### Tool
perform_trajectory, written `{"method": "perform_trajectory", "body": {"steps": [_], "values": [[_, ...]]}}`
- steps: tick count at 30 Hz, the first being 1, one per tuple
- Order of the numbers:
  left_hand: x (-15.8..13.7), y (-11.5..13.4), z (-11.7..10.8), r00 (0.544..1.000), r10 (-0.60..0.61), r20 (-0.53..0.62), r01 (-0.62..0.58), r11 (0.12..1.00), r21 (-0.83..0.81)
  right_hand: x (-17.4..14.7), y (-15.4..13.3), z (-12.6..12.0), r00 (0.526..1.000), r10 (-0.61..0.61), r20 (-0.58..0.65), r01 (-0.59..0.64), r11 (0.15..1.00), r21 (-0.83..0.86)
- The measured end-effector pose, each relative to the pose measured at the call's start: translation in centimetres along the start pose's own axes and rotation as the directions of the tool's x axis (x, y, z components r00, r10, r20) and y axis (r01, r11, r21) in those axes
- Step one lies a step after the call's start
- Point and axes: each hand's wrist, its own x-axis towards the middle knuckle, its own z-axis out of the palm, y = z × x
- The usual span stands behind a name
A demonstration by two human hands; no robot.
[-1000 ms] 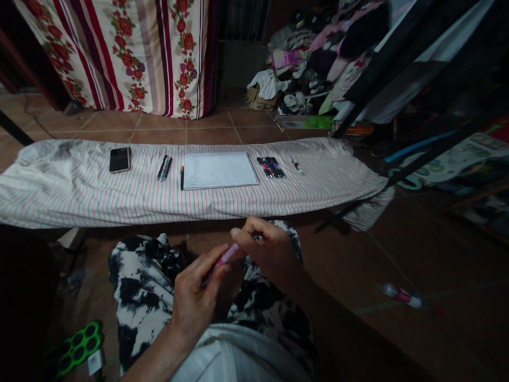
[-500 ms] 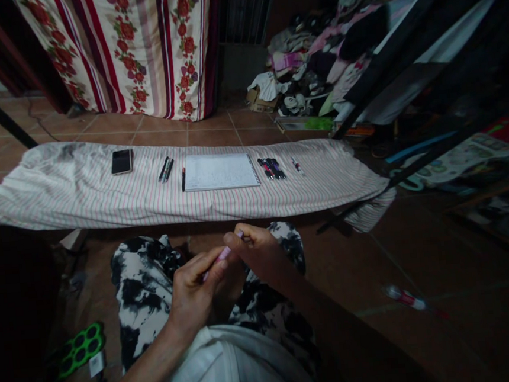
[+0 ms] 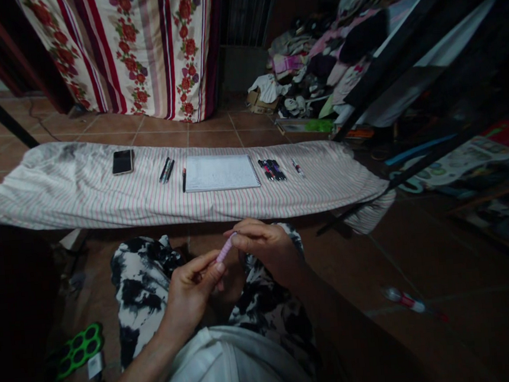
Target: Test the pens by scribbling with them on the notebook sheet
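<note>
Above my lap, both hands meet on a slim pink pen-like stick (image 3: 226, 248) with a ribbed surface. My left hand (image 3: 190, 289) pinches its lower end between thumb and fingers. At the upper end, my right hand (image 3: 266, 246) has its thumb and fingertips closed on the tip, the fingers curled over it. The stick slants up to the right. Beyond my knees, a spiral notebook (image 3: 221, 171) lies open on a low surface under a striped cloth (image 3: 148, 203). A dark pen (image 3: 184, 179) rests along its left edge.
Several pens (image 3: 272, 170) lie right of the notebook, with a small white-and-dark item (image 3: 297, 167) beyond. To the left are more pens (image 3: 167, 170) and a phone (image 3: 122, 161). A green rack-like object (image 3: 81, 350) and a bottle (image 3: 404, 299) are on the floor.
My right hand has loosened its wrap and shifted slightly right, its fingers straighter. More of the pink stick shows between my hands, and my left hand has moved slightly lower.
</note>
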Motion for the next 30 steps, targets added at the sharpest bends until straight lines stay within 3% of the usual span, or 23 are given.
{"method": "perform_trajectory", "body": {"steps": [6, 9, 13, 18, 24, 30], "values": [[-0.3, -1.2, 0.1, 0.988, 0.149, -0.026, -0.144, 0.979, 0.146, -0.2, -0.6, 0.6, 0.981, -0.131, -0.142, 0.090, 0.960, -0.267], [-0.3, -1.3, 0.2, 0.984, 0.174, -0.038, -0.165, 0.972, 0.165, -0.1, -0.6, 0.8, 0.987, -0.094, -0.134, 0.050, 0.954, -0.296], [-0.3, -1.0, 0.2, 0.989, 0.131, -0.075, -0.119, 0.982, 0.148, -0.1, 0.1, 1.0, 0.989, -0.032, -0.141, 0.004, 0.981, -0.193], [-0.1, -0.3, 0.2, 0.984, 0.165, -0.060, -0.156, 0.979, 0.131, 0.0, 0.2, 1.0, 0.986, 0.062, -0.155, -0.071, 0.996, -0.053], [0.1, 0.5, 0.3, 0.999, -0.028, -0.045, 0.024, 0.997, -0.079, 0.0, -0.2, 0.9, 0.973, 0.231, 0.009, -0.223, 0.929, 0.294], [0.2, 0.2, 0.0, 0.998, -0.070, 0.004, 0.070, 0.989, -0.127, -0.2, 0.5, 0.7, 0.970, 0.242, 0.013, -0.232, 0.909, 0.347]]}}
